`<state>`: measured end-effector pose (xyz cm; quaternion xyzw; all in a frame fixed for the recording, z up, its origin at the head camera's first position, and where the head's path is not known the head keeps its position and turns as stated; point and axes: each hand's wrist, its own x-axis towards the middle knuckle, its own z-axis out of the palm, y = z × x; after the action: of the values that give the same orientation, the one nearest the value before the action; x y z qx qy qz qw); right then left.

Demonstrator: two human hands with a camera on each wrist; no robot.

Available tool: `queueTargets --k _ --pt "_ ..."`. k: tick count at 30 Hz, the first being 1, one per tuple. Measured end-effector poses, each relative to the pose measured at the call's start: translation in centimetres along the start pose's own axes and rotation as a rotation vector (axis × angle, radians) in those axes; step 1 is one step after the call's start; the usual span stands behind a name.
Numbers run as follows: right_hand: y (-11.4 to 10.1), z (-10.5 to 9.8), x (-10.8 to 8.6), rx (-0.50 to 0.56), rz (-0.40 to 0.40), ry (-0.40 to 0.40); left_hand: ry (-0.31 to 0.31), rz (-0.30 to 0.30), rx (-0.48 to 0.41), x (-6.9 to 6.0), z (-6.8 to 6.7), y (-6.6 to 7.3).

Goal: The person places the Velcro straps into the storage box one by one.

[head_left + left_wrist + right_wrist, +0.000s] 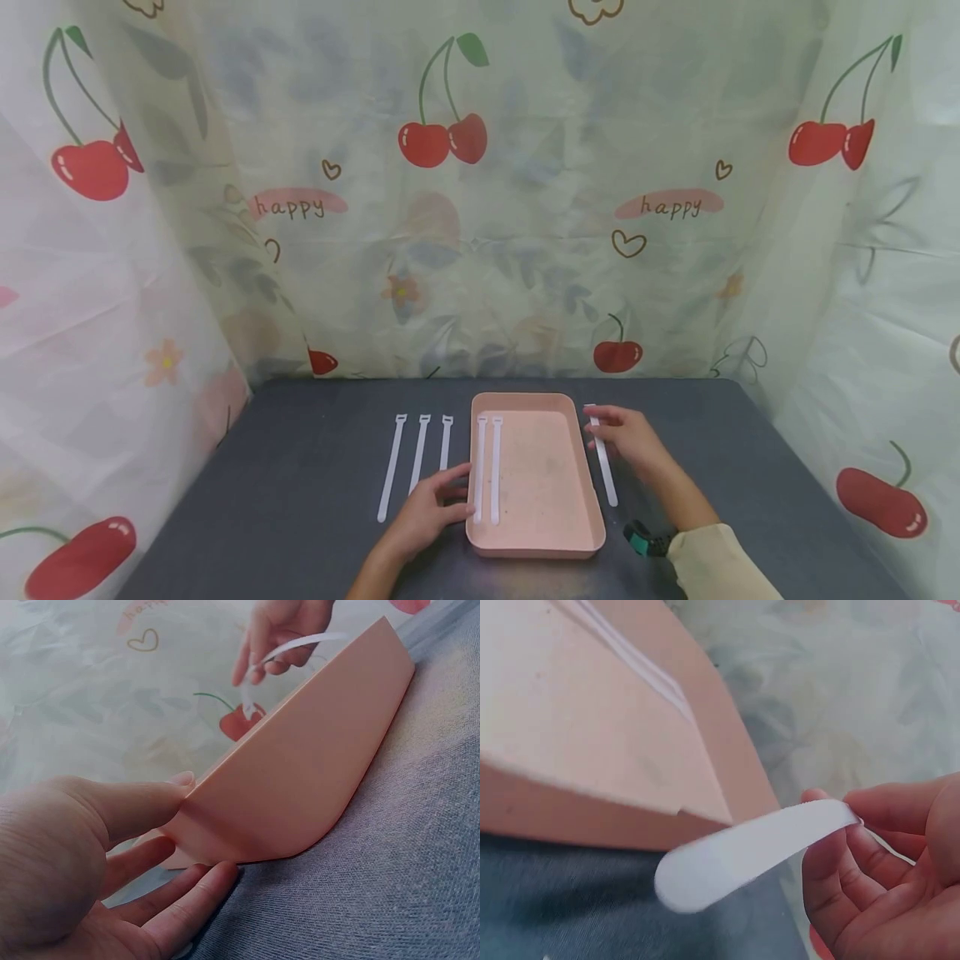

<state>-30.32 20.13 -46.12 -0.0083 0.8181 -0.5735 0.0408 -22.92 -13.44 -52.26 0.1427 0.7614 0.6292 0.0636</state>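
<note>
Left hand (427, 512): fingers spread, touching tray's (547, 492) left side
Right hand (630, 437): pinching a strap (605, 472) just right of tray
Other straps (419, 454): two inside tray's left, three left of it
Desk (300, 483): far edge just behind tray; room both sides

Your right grip (628, 437) pinches a white strap (604, 468); your left grip (426, 512) touches a pink tray (547, 479) holding two more straps (496, 475).
</note>
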Motion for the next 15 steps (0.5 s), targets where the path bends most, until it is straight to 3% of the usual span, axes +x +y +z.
queueTargets --k 15 --pt "-3.0 1.9 0.6 0.038 -0.007 -0.036 0.001 -0.010 -0.023 0.0 0.0 0.1"
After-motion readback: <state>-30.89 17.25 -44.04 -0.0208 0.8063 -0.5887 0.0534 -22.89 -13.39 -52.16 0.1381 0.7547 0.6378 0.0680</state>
